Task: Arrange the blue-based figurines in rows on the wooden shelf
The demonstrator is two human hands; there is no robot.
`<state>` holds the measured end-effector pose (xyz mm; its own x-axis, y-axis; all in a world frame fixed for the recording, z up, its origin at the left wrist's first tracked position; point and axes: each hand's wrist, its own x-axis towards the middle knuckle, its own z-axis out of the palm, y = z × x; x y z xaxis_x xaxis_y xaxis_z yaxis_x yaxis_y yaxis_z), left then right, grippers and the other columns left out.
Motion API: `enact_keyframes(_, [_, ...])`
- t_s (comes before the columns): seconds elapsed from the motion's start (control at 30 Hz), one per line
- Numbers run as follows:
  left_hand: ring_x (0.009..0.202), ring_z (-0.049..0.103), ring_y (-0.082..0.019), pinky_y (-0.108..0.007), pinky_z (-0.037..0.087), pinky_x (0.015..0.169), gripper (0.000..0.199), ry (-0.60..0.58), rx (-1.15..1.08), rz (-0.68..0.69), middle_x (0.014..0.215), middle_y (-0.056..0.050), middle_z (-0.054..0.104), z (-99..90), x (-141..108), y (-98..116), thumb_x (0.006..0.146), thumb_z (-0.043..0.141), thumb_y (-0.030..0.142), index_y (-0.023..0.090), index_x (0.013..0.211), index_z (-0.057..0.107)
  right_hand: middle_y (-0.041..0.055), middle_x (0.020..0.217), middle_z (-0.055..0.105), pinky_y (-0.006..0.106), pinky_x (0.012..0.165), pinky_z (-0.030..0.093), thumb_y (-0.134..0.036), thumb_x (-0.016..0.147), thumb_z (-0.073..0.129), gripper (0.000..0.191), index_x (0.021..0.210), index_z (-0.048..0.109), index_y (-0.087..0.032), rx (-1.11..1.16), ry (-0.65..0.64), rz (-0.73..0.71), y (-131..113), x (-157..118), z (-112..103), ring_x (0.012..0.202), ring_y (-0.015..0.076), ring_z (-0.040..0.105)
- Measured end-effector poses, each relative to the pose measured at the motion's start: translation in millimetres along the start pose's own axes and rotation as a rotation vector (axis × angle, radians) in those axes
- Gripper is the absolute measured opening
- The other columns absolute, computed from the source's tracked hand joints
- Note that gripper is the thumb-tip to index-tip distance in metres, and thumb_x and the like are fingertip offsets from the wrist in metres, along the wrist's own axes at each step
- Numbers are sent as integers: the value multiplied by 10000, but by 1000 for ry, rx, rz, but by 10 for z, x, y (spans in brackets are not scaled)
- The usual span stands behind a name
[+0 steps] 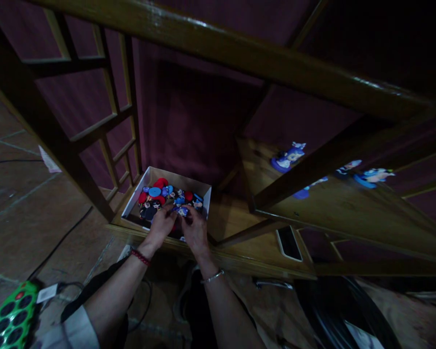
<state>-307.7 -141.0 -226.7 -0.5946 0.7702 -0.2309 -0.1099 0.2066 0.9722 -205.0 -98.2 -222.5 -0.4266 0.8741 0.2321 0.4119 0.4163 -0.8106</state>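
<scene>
A white-edged cardboard box (206, 199) stands on the low wooden shelf, filled with several small figurines (155, 192) on red, blue and black round bases. Over its near side, my left hand (163, 224) and my right hand (195, 230) come together on a small blue-and-white figurine (182, 211). The fingers of both hands are closed around it from either side. Their grip hides much of the piece. My left wrist carries a red bead bracelet and my right wrist a thin metal bangle.
Figurines on blue bases (285, 159) stand on the raised shelf (258, 167) at right. A phone-like dark object (289, 243) lies on the lower shelf. Wooden rails (218, 43) cross above. A green power strip (12, 317) and a black coil (343, 315) are on the floor.
</scene>
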Motion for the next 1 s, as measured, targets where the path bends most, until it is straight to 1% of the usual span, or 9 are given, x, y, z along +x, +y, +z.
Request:
enact_keyframes(0.13, [827, 613, -193, -308, 453, 790, 267, -12, -80, -38, 875, -57, 681, -4, 44, -27, 661, 611, 267, 150, 898, 646, 45, 929, 652, 281, 760, 496, -177, 739, 536, 277, 1008, 599, -199, -56, 13, -3, -29, 55, 25, 782, 156, 620])
enact_keyframes(0.3, [795, 607, -177, -292, 460, 752, 325, -37, -180, -99, 844, -55, 673, -51, 47, 65, 612, 651, 322, 145, 884, 627, 25, 864, 668, 283, 712, 505, -191, 738, 541, 274, 1006, 591, -221, -75, 9, 21, -54, 114, 37, 742, 160, 633])
enact_keyframes(0.47, [729, 600, -157, -278, 464, 697, 384, -94, -272, -98, 809, -46, 657, -117, 74, 136, 572, 679, 360, 146, 882, 611, 19, 872, 672, 281, 718, 503, -224, 755, 550, 269, 1023, 566, -240, -58, -16, 11, -60, 193, 31, 780, 163, 639])
enact_keyframes(0.6, [706, 584, -147, -285, 474, 677, 372, -85, -391, -100, 782, -37, 631, -135, 123, 164, 543, 708, 359, 133, 822, 608, 9, 857, 673, 270, 710, 503, -231, 756, 560, 276, 1031, 551, -248, -25, -47, 13, -91, 276, 35, 772, 158, 640])
enact_keyframes(0.7, [719, 572, -143, -295, 479, 694, 338, -81, -485, -99, 778, -25, 616, -112, 147, 228, 524, 726, 340, 132, 764, 609, 7, 875, 666, 266, 706, 500, -242, 768, 544, 259, 1027, 547, -246, -6, -80, 14, -111, 345, 24, 761, 150, 636])
enact_keyframes(0.8, [708, 558, -136, -288, 475, 688, 314, -97, -546, -104, 751, -16, 606, -77, 167, 311, 515, 735, 324, 132, 729, 611, 9, 903, 652, 276, 733, 492, -261, 778, 528, 250, 1027, 545, -241, 4, -96, 18, -107, 403, -6, 784, 146, 623])
enact_keyframes(1.0, [695, 548, -137, -286, 471, 665, 302, -118, -579, -152, 714, -17, 585, -25, 198, 421, 494, 744, 291, 122, 699, 601, 7, 1047, 596, 291, 809, 467, -245, 797, 492, 296, 1092, 504, -273, -14, -120, -16, -94, 447, -71, 869, 138, 589])
